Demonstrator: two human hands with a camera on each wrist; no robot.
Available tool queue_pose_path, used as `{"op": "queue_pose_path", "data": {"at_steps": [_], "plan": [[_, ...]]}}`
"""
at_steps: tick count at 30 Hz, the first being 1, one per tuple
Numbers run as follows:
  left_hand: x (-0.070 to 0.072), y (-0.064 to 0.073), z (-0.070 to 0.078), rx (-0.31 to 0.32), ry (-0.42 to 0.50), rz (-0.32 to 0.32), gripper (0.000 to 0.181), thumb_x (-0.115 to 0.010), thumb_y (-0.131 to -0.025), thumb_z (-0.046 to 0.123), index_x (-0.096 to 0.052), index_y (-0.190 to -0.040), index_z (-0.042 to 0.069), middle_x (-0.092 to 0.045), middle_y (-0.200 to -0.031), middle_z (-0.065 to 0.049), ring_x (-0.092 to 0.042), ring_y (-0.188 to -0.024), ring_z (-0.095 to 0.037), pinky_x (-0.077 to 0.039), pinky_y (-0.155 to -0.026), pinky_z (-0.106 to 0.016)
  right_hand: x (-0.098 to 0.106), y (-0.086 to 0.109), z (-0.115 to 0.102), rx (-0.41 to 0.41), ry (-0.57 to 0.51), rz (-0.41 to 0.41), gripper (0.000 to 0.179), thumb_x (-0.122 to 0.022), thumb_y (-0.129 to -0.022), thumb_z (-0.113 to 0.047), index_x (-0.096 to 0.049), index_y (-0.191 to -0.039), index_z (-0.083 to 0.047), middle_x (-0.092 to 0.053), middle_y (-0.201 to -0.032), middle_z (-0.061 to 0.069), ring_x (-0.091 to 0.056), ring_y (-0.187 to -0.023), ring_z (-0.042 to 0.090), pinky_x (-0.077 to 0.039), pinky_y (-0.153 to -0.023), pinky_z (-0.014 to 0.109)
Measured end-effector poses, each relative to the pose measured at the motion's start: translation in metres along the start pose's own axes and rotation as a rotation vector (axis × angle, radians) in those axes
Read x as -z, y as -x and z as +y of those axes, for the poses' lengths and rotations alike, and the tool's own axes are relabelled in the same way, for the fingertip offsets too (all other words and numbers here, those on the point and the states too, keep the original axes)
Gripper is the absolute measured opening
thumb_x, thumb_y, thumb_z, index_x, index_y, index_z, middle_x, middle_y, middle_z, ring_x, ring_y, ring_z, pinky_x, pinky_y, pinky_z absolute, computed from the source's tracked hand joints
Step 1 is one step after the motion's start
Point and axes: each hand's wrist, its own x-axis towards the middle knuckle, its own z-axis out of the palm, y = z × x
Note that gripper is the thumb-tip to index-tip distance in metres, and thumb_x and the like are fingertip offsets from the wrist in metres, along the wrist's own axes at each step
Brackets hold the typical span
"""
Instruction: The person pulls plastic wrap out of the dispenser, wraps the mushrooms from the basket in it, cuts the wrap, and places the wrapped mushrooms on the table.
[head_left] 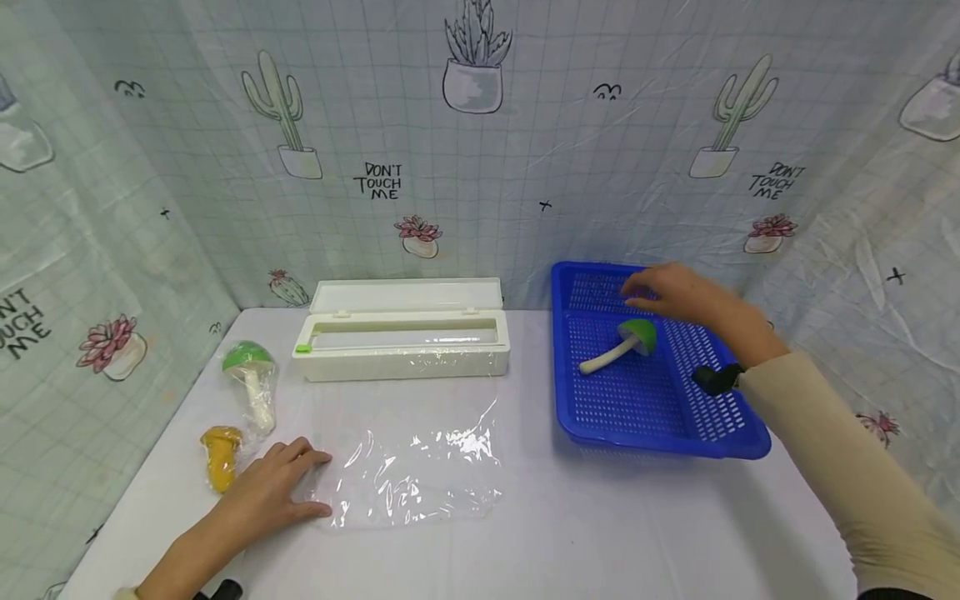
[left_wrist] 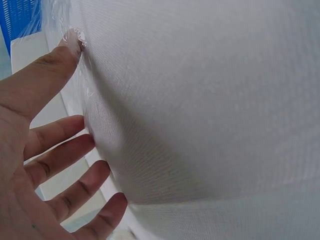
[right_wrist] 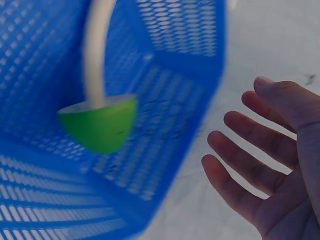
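A sheet of clear plastic wrap (head_left: 412,483) lies on the white table in front of the wrap dispenser. My left hand (head_left: 273,483) touches its left edge with fingers and thumb spread apart. In the left wrist view, the thumb (left_wrist: 55,65) is right at the film and the fingertips reach the tabletop. My right hand (head_left: 675,292) hovers over the back of the blue basket (head_left: 630,421), fingers loosely bent and holding nothing. Below it in the basket lies a toy mushroom (head_left: 641,335) with a green cap and a pale stem, also seen in the right wrist view.
Behind the sheet stands the white wrap dispenser (head_left: 401,364), its lid (head_left: 405,296) raised. At the left are a wrapped green-capped mushroom (head_left: 251,367) and a wrapped yellow mushroom-shaped piece (head_left: 221,462). Printed cloth walls (head_left: 525,167) enclose the table at the back and sides.
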Motion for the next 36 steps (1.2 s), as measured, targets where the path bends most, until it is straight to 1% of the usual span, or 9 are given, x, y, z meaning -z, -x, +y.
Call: {"op": "queue_pose_path", "data": {"at_steps": [6,10,14,19,23,27,30,32,36], "plan": [[-0.001,0.0,-0.001,-0.015,0.001,0.02,0.064,-0.091,-0.066,0.049,-0.072,-0.115,0.013,-0.058,-0.103,0.006,-0.053,-0.09,-0.017,-0.053,-0.073,-0.037,-0.031,-0.003,0.023,0.009,-0.006,-0.175,0.03,-0.079,-0.089,-0.009,-0.07,-0.116,-0.003,-0.068,-0.118,0.018,-0.063,-0.111,0.042,-0.053,-0.091,0.056],[-0.001,0.001,-0.002,-0.022,-0.005,0.03,0.063,-0.091,-0.066,0.048,-0.072,-0.115,0.013,-0.058,-0.103,0.007,-0.053,-0.09,-0.016,-0.052,-0.073,-0.037,-0.048,-0.007,0.033,0.049,-0.017,-0.197,0.036,-0.083,-0.082,-0.004,-0.07,-0.116,-0.005,-0.065,-0.12,0.018,-0.061,-0.113,0.042,-0.052,-0.092,0.057],[-0.001,0.001,-0.002,-0.024,-0.006,0.035,0.064,-0.091,-0.066,0.048,-0.073,-0.115,0.012,-0.058,-0.103,0.006,-0.054,-0.09,-0.018,-0.053,-0.075,-0.039,-0.057,-0.01,0.035,0.063,-0.035,-0.22,0.041,-0.083,-0.081,0.001,-0.07,-0.119,-0.004,-0.063,-0.122,0.018,-0.06,-0.112,0.041,-0.053,-0.091,0.055],[0.0,0.0,-0.002,-0.007,0.002,0.016,0.064,-0.092,-0.065,0.048,-0.073,-0.115,0.012,-0.059,-0.104,0.005,-0.055,-0.091,-0.018,-0.054,-0.076,-0.039,-0.066,-0.015,0.035,0.043,0.039,-0.274,0.04,-0.085,-0.077,0.002,-0.074,-0.114,-0.011,-0.063,-0.126,0.016,-0.057,-0.117,0.041,-0.052,-0.09,0.06],[0.0,0.0,-0.001,0.005,0.01,0.001,0.065,-0.092,-0.065,0.049,-0.073,-0.115,0.012,-0.059,-0.103,0.005,-0.054,-0.09,-0.017,-0.053,-0.075,-0.038,-0.076,-0.018,0.035,0.061,0.16,-0.239,0.032,-0.085,-0.077,0.002,-0.077,-0.1,-0.019,-0.065,-0.124,0.012,-0.057,-0.118,0.041,-0.049,-0.089,0.068],[0.0,0.0,-0.001,-0.001,0.007,0.007,0.064,-0.092,-0.065,0.048,-0.073,-0.115,0.012,-0.058,-0.103,0.006,-0.054,-0.09,-0.017,-0.053,-0.074,-0.038,-0.082,-0.02,0.034,0.142,0.233,-0.167,0.023,-0.084,-0.078,0.0,-0.078,-0.088,-0.019,-0.065,-0.12,0.014,-0.056,-0.115,0.04,-0.051,-0.085,0.064],[0.0,0.0,-0.002,-0.007,0.001,0.019,0.064,-0.092,-0.065,0.048,-0.073,-0.115,0.012,-0.058,-0.103,0.006,-0.054,-0.09,-0.017,-0.053,-0.074,-0.038,-0.083,-0.022,0.034,0.192,0.242,-0.121,0.021,-0.085,-0.077,0.0,-0.078,-0.084,-0.018,-0.063,-0.125,0.017,-0.052,-0.121,0.043,-0.051,-0.085,0.064],[0.0,0.0,-0.002,-0.008,0.0,0.024,0.064,-0.092,-0.065,0.047,-0.073,-0.115,0.012,-0.058,-0.103,0.006,-0.054,-0.089,-0.017,-0.053,-0.074,-0.038,-0.083,-0.022,0.034,0.198,0.229,-0.1,0.022,-0.085,-0.076,0.002,-0.079,-0.084,-0.018,-0.062,-0.129,0.017,-0.048,-0.126,0.045,-0.05,-0.087,0.067],[0.0,0.001,-0.002,-0.002,0.0,0.023,0.065,-0.092,-0.065,0.048,-0.073,-0.115,0.012,-0.058,-0.102,0.007,-0.054,-0.089,-0.016,-0.053,-0.074,-0.037,-0.082,-0.022,0.038,0.219,0.152,-0.074,0.025,-0.083,-0.075,0.007,-0.08,-0.083,-0.016,-0.061,-0.133,0.021,-0.048,-0.127,0.049,-0.047,-0.093,0.068]]}}
